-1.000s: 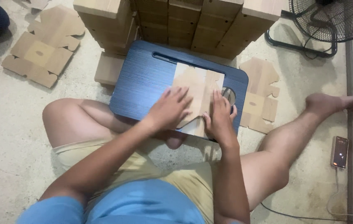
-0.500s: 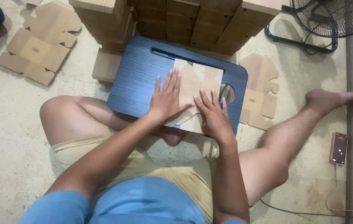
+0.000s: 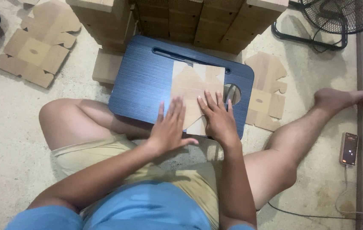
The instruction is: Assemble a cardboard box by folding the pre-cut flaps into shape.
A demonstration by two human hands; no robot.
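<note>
My left hand point(image 3: 169, 127) lies flat and open, fingers spread, pressing the lower left part of the flat brown die-cut cardboard blank point(image 3: 195, 87), gripping nothing. My right hand point(image 3: 217, 117) is just beside it, also open and palm down, holding the blank's lower right part against the board. The blank sits a little right of the frame's centre, on the dark blue rectangular lap tray point(image 3: 141, 83) that rests across my legs, its upper flaps pointing toward the top of the frame. To crease well, I judge I should keep both palms flat, press evenly along the fold line, and keep the blank square to the tray's edge so it cannot skew. A round cut-out in the tray point(image 3: 231, 93) shows just right of my fingers. Beyond the tray, stacked folded brown boxes point(image 3: 181, 19) fill the top centre. More flat blanks lie at upper left point(image 3: 34, 53) and right of the tray point(image 3: 264, 96). A phone on a cable point(image 3: 349, 148) lies at far right.
</note>
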